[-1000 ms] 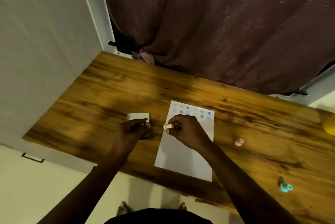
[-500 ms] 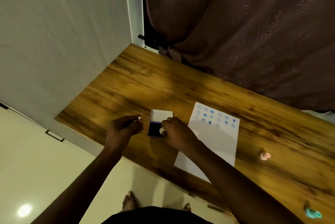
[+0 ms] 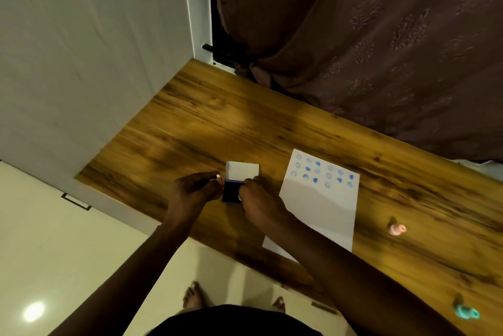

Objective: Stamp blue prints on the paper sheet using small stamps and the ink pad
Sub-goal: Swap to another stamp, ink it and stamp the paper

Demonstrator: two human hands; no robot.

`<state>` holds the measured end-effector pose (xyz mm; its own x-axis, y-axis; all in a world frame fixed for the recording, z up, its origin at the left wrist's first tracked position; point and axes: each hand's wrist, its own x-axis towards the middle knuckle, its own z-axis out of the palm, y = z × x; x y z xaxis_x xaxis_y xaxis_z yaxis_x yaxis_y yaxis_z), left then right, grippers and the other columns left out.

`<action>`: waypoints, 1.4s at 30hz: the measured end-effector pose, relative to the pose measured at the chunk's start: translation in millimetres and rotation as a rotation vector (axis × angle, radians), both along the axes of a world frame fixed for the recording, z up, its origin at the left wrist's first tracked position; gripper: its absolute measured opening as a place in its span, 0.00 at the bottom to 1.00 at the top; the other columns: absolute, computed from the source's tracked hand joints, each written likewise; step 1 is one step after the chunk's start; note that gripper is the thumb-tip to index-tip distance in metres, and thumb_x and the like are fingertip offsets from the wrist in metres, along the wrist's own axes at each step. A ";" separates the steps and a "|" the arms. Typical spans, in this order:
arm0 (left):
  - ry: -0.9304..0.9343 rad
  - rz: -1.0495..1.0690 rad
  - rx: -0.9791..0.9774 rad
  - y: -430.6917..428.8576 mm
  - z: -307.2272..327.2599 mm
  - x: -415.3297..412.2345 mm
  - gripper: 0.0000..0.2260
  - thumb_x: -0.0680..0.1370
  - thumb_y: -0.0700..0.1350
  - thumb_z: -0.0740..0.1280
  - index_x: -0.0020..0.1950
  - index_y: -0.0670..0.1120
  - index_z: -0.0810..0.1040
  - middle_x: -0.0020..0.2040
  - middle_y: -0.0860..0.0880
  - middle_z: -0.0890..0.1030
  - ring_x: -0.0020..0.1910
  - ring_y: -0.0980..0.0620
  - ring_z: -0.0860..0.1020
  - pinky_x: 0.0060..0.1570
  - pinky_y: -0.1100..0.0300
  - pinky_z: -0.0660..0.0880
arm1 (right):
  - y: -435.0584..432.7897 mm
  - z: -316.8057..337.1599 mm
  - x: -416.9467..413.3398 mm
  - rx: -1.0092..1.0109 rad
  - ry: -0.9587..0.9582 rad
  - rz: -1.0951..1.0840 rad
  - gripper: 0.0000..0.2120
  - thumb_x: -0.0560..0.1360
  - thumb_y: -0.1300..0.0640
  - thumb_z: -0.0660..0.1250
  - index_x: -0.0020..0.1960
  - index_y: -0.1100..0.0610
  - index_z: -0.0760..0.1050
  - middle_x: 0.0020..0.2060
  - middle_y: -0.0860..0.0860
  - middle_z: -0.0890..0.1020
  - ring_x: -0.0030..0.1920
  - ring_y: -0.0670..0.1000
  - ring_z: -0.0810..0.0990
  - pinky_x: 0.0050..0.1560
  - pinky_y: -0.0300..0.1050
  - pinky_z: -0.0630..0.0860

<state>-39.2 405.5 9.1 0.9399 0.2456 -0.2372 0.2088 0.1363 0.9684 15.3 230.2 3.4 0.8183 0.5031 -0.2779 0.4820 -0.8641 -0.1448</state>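
Observation:
A white paper sheet [image 3: 324, 207] lies on the wooden table [image 3: 217, 129], with several blue prints across its top part. Left of it sits the ink pad [image 3: 230, 192], its dark pad exposed and its white lid [image 3: 243, 171] flipped back. My right hand [image 3: 258, 203] pinches a small white stamp [image 3: 240, 197] and holds it down at the pad's right edge. My left hand [image 3: 194, 192] rests at the pad's left side, fingers curled, with a small white bit at the fingertips.
A pink stamp [image 3: 396, 229] lies right of the sheet, a teal stamp [image 3: 466, 313] near the table's front right. A dark curtain [image 3: 353, 36] hangs behind the table, a white wall [image 3: 81, 50] to the left. My bare feet [image 3: 194, 295] stand below the table edge.
My right hand carried the stamp from the paper leftward onto the ink pad. My left hand drew back from the lid to the pad's left side. The view swung left.

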 end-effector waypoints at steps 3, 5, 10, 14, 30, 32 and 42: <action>-0.019 -0.049 0.029 -4.9 3.4 0.7 0.09 0.78 0.41 0.74 0.58 0.44 0.87 0.49 0.45 0.89 0.50 0.45 0.88 0.47 0.56 0.85 | 2.3 2.2 0.8 0.035 -0.004 -0.041 0.08 0.80 0.62 0.64 0.58 0.62 0.78 0.55 0.60 0.82 0.57 0.63 0.81 0.53 0.57 0.78; -0.026 -0.058 0.036 -8.3 7.7 1.9 0.10 0.78 0.42 0.74 0.59 0.45 0.87 0.50 0.45 0.89 0.50 0.45 0.88 0.49 0.52 0.85 | 1.4 2.4 2.9 0.015 0.031 -0.079 0.13 0.81 0.59 0.66 0.65 0.60 0.76 0.62 0.60 0.80 0.63 0.61 0.79 0.62 0.54 0.77; -0.021 -0.093 0.025 -20.3 16.8 4.7 0.12 0.78 0.43 0.74 0.61 0.43 0.85 0.54 0.43 0.88 0.52 0.44 0.88 0.54 0.48 0.84 | -15.8 3.2 7.6 0.249 0.081 -0.208 0.14 0.78 0.56 0.71 0.62 0.58 0.79 0.60 0.58 0.82 0.60 0.58 0.82 0.59 0.49 0.78; -0.019 -0.107 0.009 -32.5 17.6 7.6 0.11 0.77 0.43 0.75 0.59 0.43 0.86 0.50 0.43 0.89 0.51 0.43 0.88 0.53 0.49 0.84 | -50.3 15.6 15.8 0.546 0.157 -0.414 0.11 0.75 0.50 0.74 0.52 0.56 0.85 0.48 0.53 0.87 0.48 0.50 0.84 0.43 0.40 0.74; -0.029 -0.227 -0.083 -118.8 18.7 12.1 0.10 0.75 0.38 0.76 0.49 0.53 0.86 0.50 0.45 0.88 0.51 0.45 0.87 0.49 0.49 0.85 | -222.8 18.8 35.8 0.182 -0.123 -0.724 0.13 0.80 0.56 0.66 0.59 0.62 0.81 0.56 0.60 0.84 0.55 0.60 0.83 0.50 0.46 0.79; -0.020 -0.233 -0.068 -125.7 18.2 13.6 0.08 0.73 0.43 0.77 0.47 0.55 0.86 0.49 0.47 0.89 0.50 0.45 0.88 0.49 0.49 0.85 | -221.3 17.3 37.4 0.144 -0.106 -0.684 0.14 0.80 0.55 0.65 0.62 0.61 0.80 0.58 0.59 0.83 0.58 0.59 0.82 0.55 0.48 0.79; 0.038 -0.242 0.014 -138.7 6.7 21.0 0.06 0.76 0.41 0.75 0.53 0.49 0.87 0.48 0.48 0.89 0.47 0.47 0.89 0.51 0.49 0.86 | -215.8 9.7 41.9 0.012 -0.086 -0.592 0.18 0.81 0.54 0.66 0.69 0.58 0.76 0.64 0.56 0.81 0.63 0.57 0.80 0.62 0.49 0.78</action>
